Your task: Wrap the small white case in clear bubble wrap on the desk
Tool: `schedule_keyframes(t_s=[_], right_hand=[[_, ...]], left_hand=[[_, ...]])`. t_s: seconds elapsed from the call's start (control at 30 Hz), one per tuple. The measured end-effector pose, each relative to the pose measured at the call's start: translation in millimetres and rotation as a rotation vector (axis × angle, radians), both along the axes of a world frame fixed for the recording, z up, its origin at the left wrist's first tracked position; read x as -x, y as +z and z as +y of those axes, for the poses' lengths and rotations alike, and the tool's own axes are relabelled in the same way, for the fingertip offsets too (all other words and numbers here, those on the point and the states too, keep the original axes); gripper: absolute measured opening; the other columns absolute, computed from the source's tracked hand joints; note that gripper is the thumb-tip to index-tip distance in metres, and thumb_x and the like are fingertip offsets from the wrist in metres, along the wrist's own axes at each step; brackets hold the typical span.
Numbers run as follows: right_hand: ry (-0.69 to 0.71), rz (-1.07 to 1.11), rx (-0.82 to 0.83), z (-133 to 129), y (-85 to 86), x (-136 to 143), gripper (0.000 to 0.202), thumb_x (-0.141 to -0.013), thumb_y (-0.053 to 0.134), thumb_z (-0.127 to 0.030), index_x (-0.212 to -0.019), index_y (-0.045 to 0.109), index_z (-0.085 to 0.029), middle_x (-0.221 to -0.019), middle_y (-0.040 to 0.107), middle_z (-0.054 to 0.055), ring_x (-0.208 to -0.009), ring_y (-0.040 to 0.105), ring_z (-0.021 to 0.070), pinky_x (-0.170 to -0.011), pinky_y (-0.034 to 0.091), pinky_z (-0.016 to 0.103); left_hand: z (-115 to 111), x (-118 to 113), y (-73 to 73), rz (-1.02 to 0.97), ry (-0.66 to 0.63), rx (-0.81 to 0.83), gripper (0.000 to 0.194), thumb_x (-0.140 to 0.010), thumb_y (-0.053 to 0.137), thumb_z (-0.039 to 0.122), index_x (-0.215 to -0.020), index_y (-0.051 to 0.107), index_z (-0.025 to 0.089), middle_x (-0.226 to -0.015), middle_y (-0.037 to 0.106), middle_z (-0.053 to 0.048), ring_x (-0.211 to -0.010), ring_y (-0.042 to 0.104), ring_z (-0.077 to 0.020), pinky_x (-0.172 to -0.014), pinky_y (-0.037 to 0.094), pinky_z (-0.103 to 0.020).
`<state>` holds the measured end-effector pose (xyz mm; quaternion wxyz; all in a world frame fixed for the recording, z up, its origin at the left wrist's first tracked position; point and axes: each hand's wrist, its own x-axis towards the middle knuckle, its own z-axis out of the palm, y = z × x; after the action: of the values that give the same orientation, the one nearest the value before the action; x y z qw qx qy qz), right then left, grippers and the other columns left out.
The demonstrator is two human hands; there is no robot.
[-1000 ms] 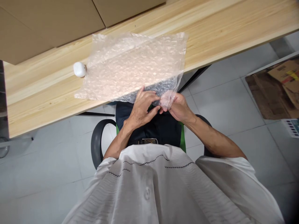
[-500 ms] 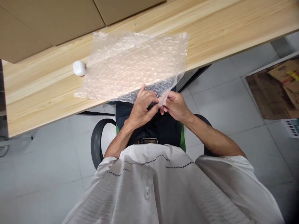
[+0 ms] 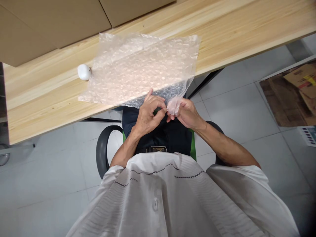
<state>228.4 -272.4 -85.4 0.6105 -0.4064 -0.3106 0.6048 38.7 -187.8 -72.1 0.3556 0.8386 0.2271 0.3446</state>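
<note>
A clear sheet of bubble wrap (image 3: 140, 69) lies across the table's near edge, its front part hanging over my lap. At that front edge my left hand (image 3: 152, 110) pinches the film between thumb and forefinger, the other fingers resting along the sheet. My right hand (image 3: 186, 112) is closed on the near right corner, which folds over its fingers and partly hides them. The fingertips of both hands nearly meet. Just left of the sheet sits a small white rounded case (image 3: 84, 72).
Brown cardboard boxes (image 3: 54, 23) stand at the table's back left. The wooden table (image 3: 247, 29) slants across the view. Black chair armrests (image 3: 102, 148) flank me. More cardboard (image 3: 291, 95) lies low at the right, above a tiled floor (image 3: 249, 108).
The near right corner of the bubble wrap has spread and folded over my right fingers. My right hand has shifted slightly down; my left hand has barely moved.
</note>
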Motion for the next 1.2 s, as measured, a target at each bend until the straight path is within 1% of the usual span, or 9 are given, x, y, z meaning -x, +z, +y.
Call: schedule_keyframes(t_s=[0.2,0.33,0.43,0.53,0.67,0.77,0.9,1.1,1.2], right_hand=[[0.008,-0.011,-0.020,-1,-3.0,-1,0.051,-0.082,0.112,-0.065,-0.084,0.084,-0.022,-0.075,0.077,-0.002,-0.055,0.061,0.0107,-0.060,0.074,0.031],[0.000,-0.030,-0.034,-1,-4.5,-2,0.048,-0.081,0.114,-0.061,-0.084,0.085,-0.023,-0.075,0.075,-0.003,-0.055,0.061,0.0105,-0.061,0.075,0.031],[-0.011,-0.031,-0.033,-1,-3.4,-2,0.048,-0.078,0.116,-0.058,-0.083,0.085,-0.022,-0.073,0.074,-0.004,-0.055,0.062,0.0102,-0.061,0.075,0.030],[-0.018,-0.041,-0.028,0,-2.2,-1,0.049,-0.077,0.117,-0.058,-0.082,0.083,-0.022,-0.072,0.073,-0.004,-0.055,0.061,0.0095,-0.059,0.073,0.028],[-0.019,-0.028,-0.024,0,-3.9,1,0.051,-0.075,0.118,-0.058,-0.081,0.082,-0.022,-0.068,0.071,-0.005,-0.055,0.061,0.0100,-0.058,0.072,0.026],[-0.021,-0.013,-0.025,-1,-6.0,2,0.050,-0.076,0.118,-0.057,-0.082,0.083,-0.023,-0.068,0.071,-0.005,-0.054,0.061,0.0102,-0.058,0.072,0.027],[-0.015,-0.017,-0.029,-2,-7.8,3,0.049,-0.078,0.116,-0.060,-0.085,0.085,-0.022,-0.069,0.071,-0.004,-0.055,0.061,0.0108,-0.061,0.075,0.030],[0.005,-0.013,-0.037,-3,-7.8,5,0.052,-0.076,0.116,-0.064,-0.083,0.084,-0.023,-0.070,0.074,-0.003,-0.056,0.061,0.0115,-0.063,0.076,0.032],[0.007,-0.026,-0.033,-3,-7.5,5,0.054,-0.076,0.115,-0.066,-0.081,0.083,-0.023,-0.069,0.072,-0.004,-0.055,0.061,0.0116,-0.064,0.076,0.032]], left_hand=[[1,3,0.3,-0.033,-0.026,-0.008,0.029,-0.122,0.065,0.044,-0.100,0.074,0.028,-0.105,0.086,0.001,-0.119,0.087,-0.0222,-0.161,0.022,-0.071],[1,5,1.4,0.008,-0.042,-0.026,0.025,-0.122,0.069,0.048,-0.109,0.077,0.029,-0.114,0.088,-0.001,-0.126,0.086,-0.0240,-0.161,0.021,-0.072],[1,6,2.0,0.039,-0.052,-0.041,0.023,-0.122,0.069,0.046,-0.109,0.077,0.029,-0.112,0.087,0.000,-0.128,0.086,-0.0244,-0.160,0.022,-0.073],[1,6,1.6,0.043,-0.051,-0.053,0.020,-0.120,0.070,0.041,-0.106,0.075,0.029,-0.107,0.086,0.001,-0.124,0.086,-0.0236,-0.160,0.023,-0.073],[-1,3,-0.6,-0.028,-0.040,-0.092,0.016,-0.117,0.068,0.033,-0.102,0.071,0.028,-0.104,0.083,0.002,-0.116,0.086,-0.0215,-0.159,0.026,-0.073],[-3,1,-2.9,-0.032,-0.017,-0.107,0.016,-0.115,0.067,0.030,-0.099,0.068,0.028,-0.100,0.081,0.003,-0.110,0.085,-0.0205,-0.159,0.027,-0.073],[-5,-1,-6.3,-0.059,0.018,-0.103,0.018,-0.113,0.065,0.027,-0.095,0.066,0.028,-0.094,0.077,0.004,-0.103,0.084,-0.0191,-0.159,0.029,-0.074],[-6,-3,-7.9,-0.125,0.053,-0.077,0.024,-0.117,0.065,0.032,-0.093,0.066,0.028,-0.092,0.076,0.005,-0.099,0.082,-0.0184,-0.158,0.031,-0.073],[-5,-2,-5.5,-0.167,0.036,-0.055,0.023,-0.120,0.065,0.037,-0.099,0.070,0.028,-0.096,0.078,0.004,-0.097,0.081,-0.0178,-0.158,0.031,-0.073]])
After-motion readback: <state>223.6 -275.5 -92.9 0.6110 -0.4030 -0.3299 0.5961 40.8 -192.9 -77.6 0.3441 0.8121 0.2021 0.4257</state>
